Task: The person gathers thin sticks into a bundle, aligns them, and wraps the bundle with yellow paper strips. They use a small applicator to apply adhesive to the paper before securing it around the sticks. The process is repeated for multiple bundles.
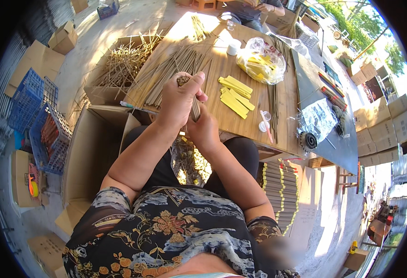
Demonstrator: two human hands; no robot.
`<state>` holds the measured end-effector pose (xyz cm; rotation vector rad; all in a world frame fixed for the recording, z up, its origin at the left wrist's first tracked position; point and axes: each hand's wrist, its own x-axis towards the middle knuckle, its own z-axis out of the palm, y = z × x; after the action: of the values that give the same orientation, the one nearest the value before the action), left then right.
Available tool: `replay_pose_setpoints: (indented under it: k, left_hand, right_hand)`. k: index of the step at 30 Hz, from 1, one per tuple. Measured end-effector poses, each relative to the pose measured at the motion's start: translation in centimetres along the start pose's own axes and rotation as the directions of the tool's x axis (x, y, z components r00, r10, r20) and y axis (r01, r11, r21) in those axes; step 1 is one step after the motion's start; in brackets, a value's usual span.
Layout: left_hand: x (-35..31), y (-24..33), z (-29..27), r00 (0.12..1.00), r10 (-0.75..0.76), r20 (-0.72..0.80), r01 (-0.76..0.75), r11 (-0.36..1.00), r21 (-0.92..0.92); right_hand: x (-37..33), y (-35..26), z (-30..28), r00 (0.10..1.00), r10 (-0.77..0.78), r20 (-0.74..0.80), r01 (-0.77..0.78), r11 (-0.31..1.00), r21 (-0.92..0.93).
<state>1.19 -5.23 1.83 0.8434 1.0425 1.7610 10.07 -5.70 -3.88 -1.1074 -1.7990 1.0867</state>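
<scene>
Both my hands are closed around a bundle of thin brown incense sticks [195, 110], held up at the near edge of the wooden table. My left hand [178, 96] wraps its upper part, thumb pointing up, and the bundle's round end shows beside that thumb. Lower down, my right hand [204, 129] grips the same bundle. Loose brown sticks [166, 74] lie spread over the table just beyond my left hand. Flat yellow strips [236, 96] rest in small stacks to the right of my hands. My fingers hide much of the bundle.
The wooden table [254, 127] bears a clear bag of yellow strips [261, 62], a white jar [234, 47] and a small cup [263, 126]. Cardboard boxes [94, 148] and blue crates [50, 139] stand left. Banded bundles [280, 194] lie at right. Another person [254, 11] sits opposite.
</scene>
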Motion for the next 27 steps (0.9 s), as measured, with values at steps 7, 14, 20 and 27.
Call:
replay_pose_setpoints:
  k: [7,14,20,27]
  left_hand:
    - [1.9,-1.7,0.9,0.984,0.059,-0.168,-0.062,0.998,-0.012]
    - [3.5,-2.0,0.0,0.991,-0.009,-0.137,-0.007,0.993,-0.117]
    - [4.5,3.7,-1.5,1.000,0.006,-0.028,-0.008,0.996,-0.088]
    - [7.2,6.1,-4.9,0.983,-0.084,0.162,0.119,0.968,-0.220]
  right_hand:
    - [1.4,1.6,1.2,0.974,-0.106,-0.198,0.044,0.954,-0.295]
    - [3.4,2.8,1.0,0.996,-0.062,-0.069,0.039,0.955,-0.294]
    - [2.4,-0.8,-3.4,0.970,-0.165,0.181,0.180,0.981,-0.067]
    - [-1.6,0.7,-3.6,0.792,0.049,0.608,-0.355,0.848,0.394]
